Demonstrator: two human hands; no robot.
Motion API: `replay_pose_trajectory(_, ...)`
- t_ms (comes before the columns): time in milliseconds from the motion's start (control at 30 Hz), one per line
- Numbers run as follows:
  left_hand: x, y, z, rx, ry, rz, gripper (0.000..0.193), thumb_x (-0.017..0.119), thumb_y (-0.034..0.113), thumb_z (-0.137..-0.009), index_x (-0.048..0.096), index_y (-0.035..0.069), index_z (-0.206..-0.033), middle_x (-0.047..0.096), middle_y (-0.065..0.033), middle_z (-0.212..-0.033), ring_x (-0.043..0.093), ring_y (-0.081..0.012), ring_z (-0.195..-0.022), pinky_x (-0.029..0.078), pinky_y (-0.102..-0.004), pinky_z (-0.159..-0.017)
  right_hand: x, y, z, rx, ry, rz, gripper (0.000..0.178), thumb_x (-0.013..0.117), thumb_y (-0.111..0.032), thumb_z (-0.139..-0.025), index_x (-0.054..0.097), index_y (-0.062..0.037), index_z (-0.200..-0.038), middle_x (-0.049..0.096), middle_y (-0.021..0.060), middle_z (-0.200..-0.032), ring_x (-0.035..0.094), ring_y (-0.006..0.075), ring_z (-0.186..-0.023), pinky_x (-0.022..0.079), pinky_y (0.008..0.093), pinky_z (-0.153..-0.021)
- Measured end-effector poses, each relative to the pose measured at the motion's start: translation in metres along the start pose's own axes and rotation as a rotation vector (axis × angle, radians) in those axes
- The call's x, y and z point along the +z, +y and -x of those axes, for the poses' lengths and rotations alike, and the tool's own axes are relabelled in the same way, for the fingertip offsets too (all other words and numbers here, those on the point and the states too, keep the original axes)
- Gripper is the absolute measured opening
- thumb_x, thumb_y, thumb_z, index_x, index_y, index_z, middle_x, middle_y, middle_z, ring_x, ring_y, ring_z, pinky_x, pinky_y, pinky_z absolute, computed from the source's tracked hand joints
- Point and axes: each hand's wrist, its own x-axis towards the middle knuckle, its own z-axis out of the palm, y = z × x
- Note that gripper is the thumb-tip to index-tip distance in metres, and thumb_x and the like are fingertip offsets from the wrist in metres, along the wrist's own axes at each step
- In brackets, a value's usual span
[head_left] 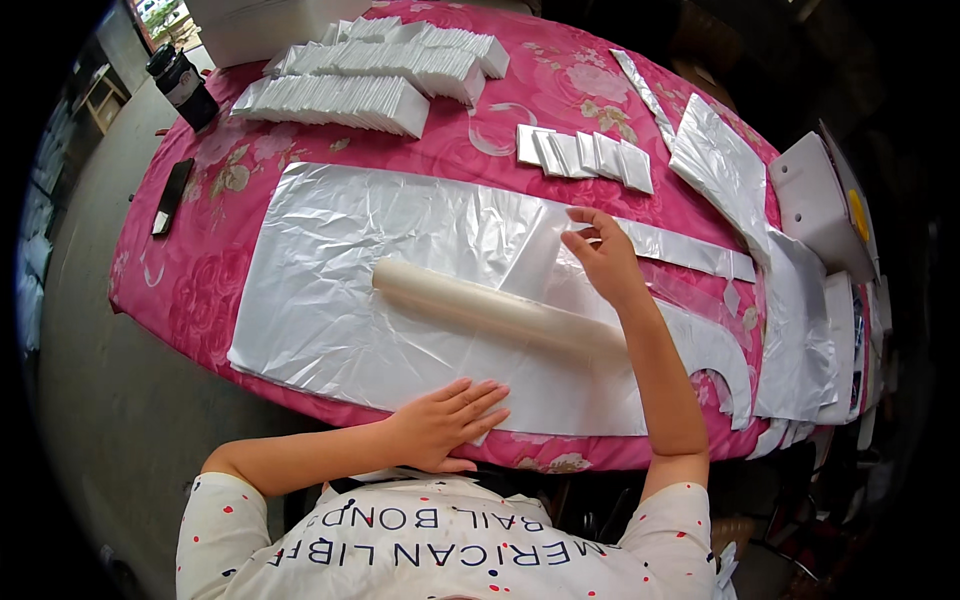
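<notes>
A stack of silvery-white plastic sheets (330, 240) lies in front of me on the table. Across it rests a long pale tube (480, 300), its right end passing behind my right forearm. My left hand (445, 425) lies flat, fingers stretched, at the stack's near edge. Beyond the tube, my right hand (607, 262) has its thumb and index finger bent close together at the top sheet's far edge. A lifted, translucent fold of that sheet runs up to those fingertips, and they appear to pinch it.
Rows of folded white packets (350, 100) stand at the back left, with a smaller row of packets (585, 157) right of centre. A black bottle (182, 88) and a dark phone-like slab (173, 198) sit at left. More plastic sheets (800, 320) and a white box (815, 195) occupy the right.
</notes>
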Motion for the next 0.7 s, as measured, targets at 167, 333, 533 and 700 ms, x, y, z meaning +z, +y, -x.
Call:
replay_pose_trajectory(167, 0.015, 0.019, -0.001, -0.048, 0.041, -0.047, 0.075, 0.040, 0.058, -0.085, 0.035, 0.003, -0.135, 0.026, -0.0180, -0.145, 0.024, -0.0298, -0.135, 0.021, -0.0438, -0.107, 0.035, -0.004, 0.107, -0.462, -0.108, 0.539, 0.042, 0.066, -0.011, -0.076, 0.057, -0.0086, -0.117, 0.057, 0.0097, -0.113, 0.053, 0.0271, -0.102, 0.043, 0.0380, -0.087)
replay_pose_trajectory(333, 0.016, 0.024, 0.002, -0.062, 0.016, -0.030, 0.076, 0.041, 0.058, -0.084, 0.033, 0.003, -0.137, 0.024, -0.0175, -0.146, 0.020, -0.0291, -0.137, 0.019, -0.0439, -0.108, 0.000, 0.026, 0.115, -0.355, 0.110, 0.651, 0.050, 0.066, -0.003, -0.070, 0.057, -0.0100, -0.118, 0.059, 0.0090, -0.106, 0.054, 0.0282, -0.096, 0.044, 0.0380, -0.084)
replay_pose_trajectory(533, -0.015, 0.005, -0.007, 0.081, -0.045, 0.131, 0.083, 0.055, 0.051, -0.079, 0.026, 0.003, -0.139, 0.019, -0.0161, -0.148, 0.017, -0.0288, -0.138, 0.014, -0.0433, -0.111, -0.072, 0.067, 0.112, -0.226, 0.359, 0.666, 0.047, 0.064, 0.000, -0.073, 0.057, -0.0072, -0.118, 0.059, 0.0110, -0.105, 0.053, 0.0290, -0.095, 0.044, 0.0362, -0.084)
replay_pose_trajectory(700, -0.007, 0.004, -0.002, 0.028, -0.109, 0.053, 0.085, 0.063, 0.044, -0.073, 0.028, 0.003, -0.139, 0.021, -0.0149, -0.148, 0.018, -0.0276, -0.138, 0.016, -0.0429, -0.111, -0.035, 0.026, 0.145, -0.271, -0.005, 0.365, 0.045, 0.067, -0.003, -0.069, 0.060, -0.0071, -0.114, 0.060, 0.0104, -0.107, 0.054, 0.0279, -0.097, 0.043, 0.0364, -0.084)
